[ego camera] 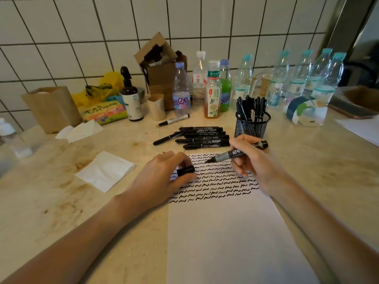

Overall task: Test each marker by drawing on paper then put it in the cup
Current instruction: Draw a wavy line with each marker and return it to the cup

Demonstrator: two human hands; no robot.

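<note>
A white sheet of paper [225, 232] lies in front of me, its top part filled with rows of black squiggles. My right hand [251, 160] grips an uncapped black marker [235, 153], tip pointing left just above the paper's top rows. My left hand [164, 177] rests on the paper's left edge and pinches the marker's black cap [185, 171]. A pile of several capped black markers [202, 137] lies beyond the paper. The black mesh cup [252, 126] stands to their right with several markers upright in it.
A white-bodied marker [174, 120] lies near the bottles [213, 89] along the tiled wall. A folded white tissue [105, 171] lies left of the paper. A paper cup [156, 106], a spray bottle [131, 95] and a cardboard box [160, 66] stand at the back.
</note>
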